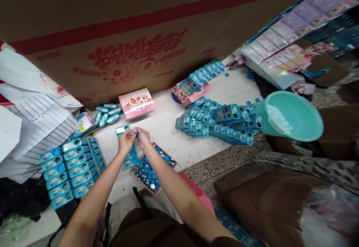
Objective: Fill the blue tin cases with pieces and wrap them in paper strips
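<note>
My left hand and my right hand meet over the white tabletop, fingers pinched close together. Between the fingertips shows a small blue piece, mostly covered; its exact kind cannot be made out. Just beyond my left hand lies a blue tin with a bright silvery face. More blue tins lie in a row under and behind the hands. Beside my right forearm, an open pink box holds many small round blue and silver caps, partly hidden by that arm.
Stacked blue tins stand at left, near white cartons. Oval blue tins and a pink strawberry box sit before a large cardboard box. Tin piles and a turquoise basin with white pellets are right.
</note>
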Available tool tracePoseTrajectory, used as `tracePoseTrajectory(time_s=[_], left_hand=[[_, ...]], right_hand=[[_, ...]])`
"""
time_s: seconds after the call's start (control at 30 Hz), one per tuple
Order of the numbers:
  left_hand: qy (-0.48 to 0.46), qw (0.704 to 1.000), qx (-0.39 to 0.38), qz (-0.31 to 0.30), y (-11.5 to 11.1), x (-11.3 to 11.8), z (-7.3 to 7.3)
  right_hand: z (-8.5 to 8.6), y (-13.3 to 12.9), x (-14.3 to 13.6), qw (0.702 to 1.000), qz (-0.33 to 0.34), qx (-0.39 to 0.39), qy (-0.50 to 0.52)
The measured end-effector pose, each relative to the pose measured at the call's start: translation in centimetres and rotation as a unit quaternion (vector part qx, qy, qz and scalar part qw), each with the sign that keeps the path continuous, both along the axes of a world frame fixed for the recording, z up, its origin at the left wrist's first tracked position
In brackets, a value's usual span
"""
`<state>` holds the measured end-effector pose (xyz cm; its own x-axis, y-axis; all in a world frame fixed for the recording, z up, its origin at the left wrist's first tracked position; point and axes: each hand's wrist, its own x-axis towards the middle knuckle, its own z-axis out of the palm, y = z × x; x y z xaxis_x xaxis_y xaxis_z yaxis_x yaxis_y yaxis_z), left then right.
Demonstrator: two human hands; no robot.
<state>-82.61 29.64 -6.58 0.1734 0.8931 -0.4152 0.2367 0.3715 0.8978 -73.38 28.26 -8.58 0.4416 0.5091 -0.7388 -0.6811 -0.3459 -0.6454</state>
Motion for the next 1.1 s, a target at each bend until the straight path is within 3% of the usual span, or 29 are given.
tracePoseTrajectory(time_s=[0.1,0.17,0.3,0.43,0.6,0.87,1.1], left_hand=[[0.019,0.999,0.023,-0.015,1.5,-0.1,-0.1],[0.078,0.992,0.100,-0.023,2.8,-0.6,-0.3],[0.225,0.927,0.264,-0.143,4.8,-1.9,-1.2],[0.251,0.870,0.331,-0.266,5.3,-2.4,-2.5],[0.244,0.838,0.373,-0.314,5.0,-3.0,-3.3],[0.313,0.794,0.390,-0.346,2.6,-3.9,-2.7],[0.310,0.809,0.365,-0.341,1.7,-3.3,-2.1]], right_hand=[[-0.9,0.3,0.8,0.999,-0.039,-0.035,0.001],[-1.4,-0.2,1.5,0.998,-0.053,-0.043,-0.002],[-1.9,-2.3,2.7,0.998,-0.058,-0.039,-0.010],[-2.0,-4.4,2.8,0.998,-0.057,-0.036,-0.016],[-2.3,-5.7,3.0,0.996,-0.068,-0.044,-0.023],[-1.6,-5.8,3.4,0.997,-0.063,-0.030,-0.017],[-0.1,-6.3,2.5,0.999,-0.030,-0.015,-0.015]])
